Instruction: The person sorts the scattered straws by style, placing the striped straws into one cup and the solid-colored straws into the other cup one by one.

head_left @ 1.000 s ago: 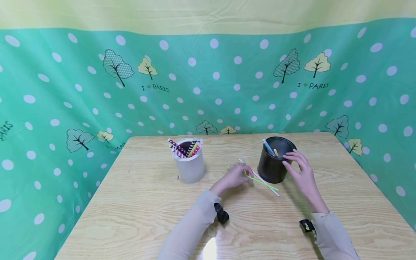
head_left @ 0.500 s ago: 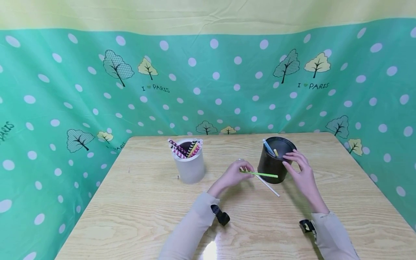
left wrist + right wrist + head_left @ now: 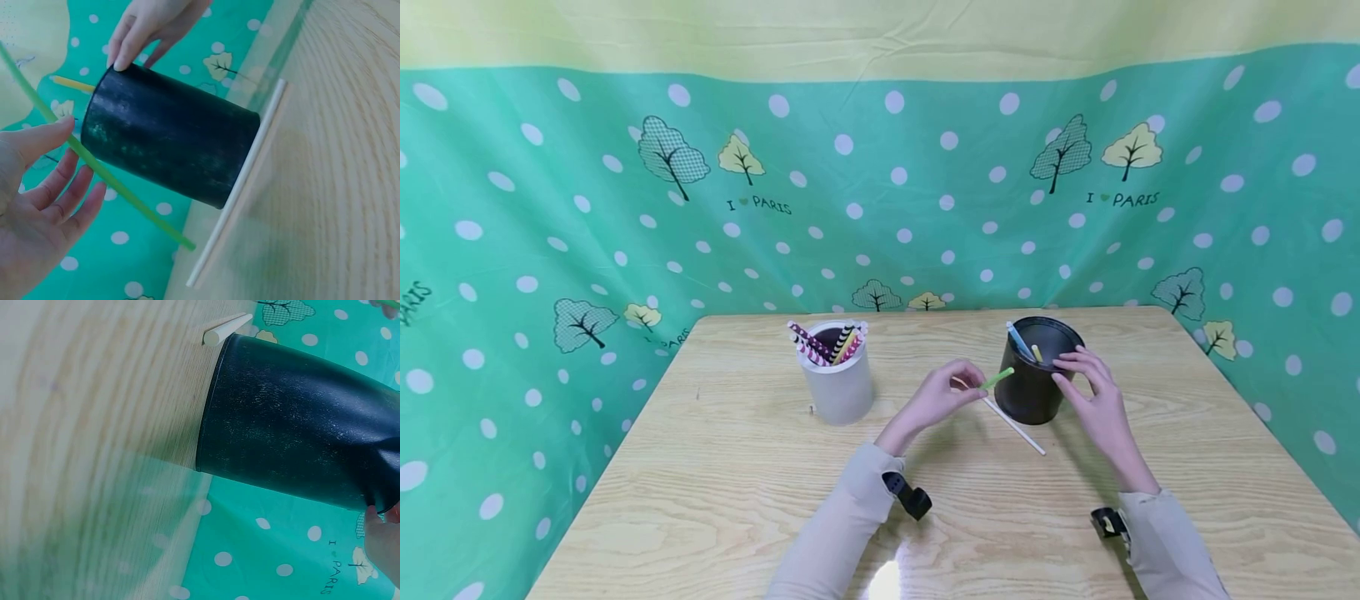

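Observation:
My left hand (image 3: 946, 392) pinches a thin green straw (image 3: 137, 202) between thumb and fingers, just left of a black cup (image 3: 1028, 396). In the head view the straw's upper end tilts up toward the cup. On the cup's near right rim, my right hand (image 3: 1097, 400) grips with thumb and fingertips. The cup stands upright, with a blue straw (image 3: 1019, 340) and a yellow straw (image 3: 1037, 353) inside. A white straw (image 3: 1018, 431) lies on the table in front of the cup; its far end is hidden behind my left hand.
A frosted white cup (image 3: 841, 396) full of patterned straws (image 3: 820, 346) stands left of the hands on the wooden table (image 3: 715, 483). Behind the table hangs a green dotted cloth (image 3: 917, 208).
My left hand has lifted the green straw off the table, away from the white straw, and turned it upward toward the black cup. My right hand stays on the cup's rim.

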